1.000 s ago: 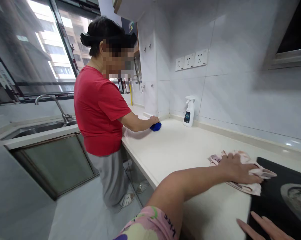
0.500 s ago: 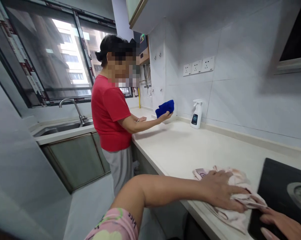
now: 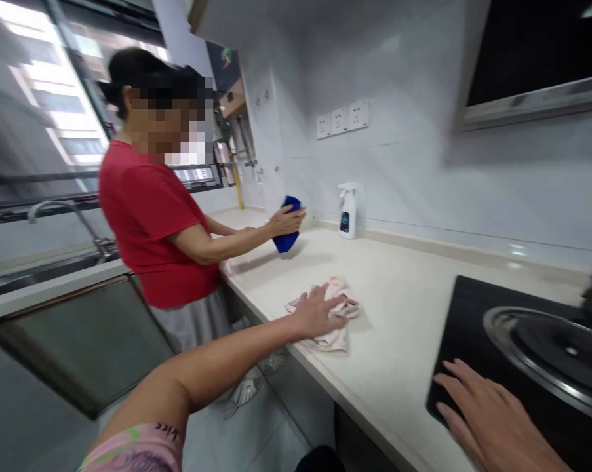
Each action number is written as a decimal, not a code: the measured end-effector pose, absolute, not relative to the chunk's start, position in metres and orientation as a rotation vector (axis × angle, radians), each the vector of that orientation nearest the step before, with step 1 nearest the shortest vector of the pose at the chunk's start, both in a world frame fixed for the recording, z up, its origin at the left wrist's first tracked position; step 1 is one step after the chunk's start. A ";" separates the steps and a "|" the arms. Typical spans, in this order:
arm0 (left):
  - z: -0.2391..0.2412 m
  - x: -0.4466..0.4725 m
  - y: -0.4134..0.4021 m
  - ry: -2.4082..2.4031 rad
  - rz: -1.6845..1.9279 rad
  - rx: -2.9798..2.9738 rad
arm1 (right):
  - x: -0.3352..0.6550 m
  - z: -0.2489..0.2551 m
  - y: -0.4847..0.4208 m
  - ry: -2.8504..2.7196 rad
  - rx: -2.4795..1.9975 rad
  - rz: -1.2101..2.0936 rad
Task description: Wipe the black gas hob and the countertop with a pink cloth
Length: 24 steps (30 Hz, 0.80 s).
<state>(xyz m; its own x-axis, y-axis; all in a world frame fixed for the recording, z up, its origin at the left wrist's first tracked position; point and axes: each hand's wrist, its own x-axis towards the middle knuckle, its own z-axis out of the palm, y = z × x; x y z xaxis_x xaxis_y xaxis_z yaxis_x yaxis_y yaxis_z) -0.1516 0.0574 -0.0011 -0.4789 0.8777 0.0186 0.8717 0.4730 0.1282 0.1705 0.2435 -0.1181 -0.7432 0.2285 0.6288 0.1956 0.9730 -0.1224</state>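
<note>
My left hand [image 3: 318,313] lies over a pale pink patterned cleaning cloth [image 3: 337,337], pressing it onto the counter near the front edge. Its fingers spread across the bunched fabric and partly hide it. At the lower right, my right hand [image 3: 492,410] has its fingers apart and rests on the left side of the black gas stove [image 3: 465,301], holding nothing. Beyond my left hand, a co-worker [image 3: 153,216] in a red top holds a dark blue cloth [image 3: 286,226] over the same counter.
A white spray bottle [image 3: 347,213] stands against the tiled wall, below the sockets [image 3: 343,120]. The counter [image 3: 398,308] runs from the stove back to the far corner. A range hood [image 3: 536,59] hangs at the upper right. The sink faucet [image 3: 69,210] is at left.
My left hand has slid the cloth along the counter, away from the stove. My right hand has left the cloth and lies on the stove. The co-worker's blue cloth is turned downward. The view has swung right.
</note>
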 end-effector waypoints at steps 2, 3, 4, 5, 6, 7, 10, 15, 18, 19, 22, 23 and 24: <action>-0.004 -0.160 0.082 2.718 0.194 1.622 | 0.167 -0.110 0.228 -2.406 -0.308 -0.050; -0.005 -0.162 0.097 2.730 0.204 1.654 | 0.165 -0.105 0.222 -2.393 -0.319 -0.106; -0.005 -0.165 0.112 2.727 0.212 1.684 | 0.164 -0.100 0.216 -2.390 -0.334 -0.146; -0.004 -0.166 0.129 2.717 0.217 1.710 | 0.162 -0.095 0.212 -2.399 -0.349 -0.169; -0.003 -0.167 0.145 2.708 0.219 1.728 | 0.162 -0.090 0.208 -2.418 -0.362 -0.175; -0.002 -0.167 0.162 2.697 0.219 1.738 | 0.161 -0.085 0.206 -2.443 -0.372 -0.170; 0.000 -0.155 0.207 2.651 0.217 1.759 | 0.163 -0.072 0.202 -2.514 -0.391 -0.134; -0.006 -0.099 0.243 2.479 0.183 1.920 | 0.166 -0.059 0.204 -2.586 -0.409 -0.060; -0.009 -0.066 0.228 2.321 0.176 2.105 | 0.168 -0.054 0.205 -2.615 -0.408 -0.004; -0.009 -0.060 0.217 2.291 0.183 2.149 | 0.168 -0.053 0.205 -2.620 -0.404 0.009; -0.007 -0.052 0.169 2.255 0.199 2.214 | 0.170 -0.052 0.205 -2.629 -0.394 0.025; -0.006 -0.052 0.150 2.237 0.200 2.233 | 0.170 -0.051 0.205 -2.633 -0.397 0.022; -0.005 -0.054 0.130 2.214 0.206 2.257 | 0.170 -0.050 0.204 -2.641 -0.399 0.016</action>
